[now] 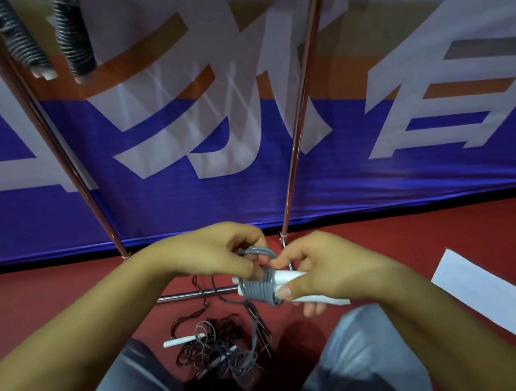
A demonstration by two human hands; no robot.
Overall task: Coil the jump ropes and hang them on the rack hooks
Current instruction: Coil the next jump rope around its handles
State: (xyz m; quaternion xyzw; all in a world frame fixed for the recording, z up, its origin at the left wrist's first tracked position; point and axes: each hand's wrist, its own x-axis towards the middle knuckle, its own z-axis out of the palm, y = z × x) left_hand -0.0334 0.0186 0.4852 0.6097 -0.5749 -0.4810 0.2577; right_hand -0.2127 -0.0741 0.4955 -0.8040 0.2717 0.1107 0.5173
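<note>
My right hand (316, 267) grips the white handles (288, 278) of a jump rope, held level in front of me. Grey cord (258, 288) is wound in tight turns around the handles' left end. My left hand (223, 251) pinches a loop of that grey cord just above the winding. The rest of the cord hangs down to a tangled pile of ropes (218, 349) on the floor between my knees, where another white handle (178, 341) lies. Two coiled ropes (71, 39) hang from the rack at the top left.
The rack's metal poles (298, 119) rise in front of a blue and white banner (317, 176), and a base bar (195, 295) lies on the red floor. A white sheet of paper (482, 291) lies on the floor to the right.
</note>
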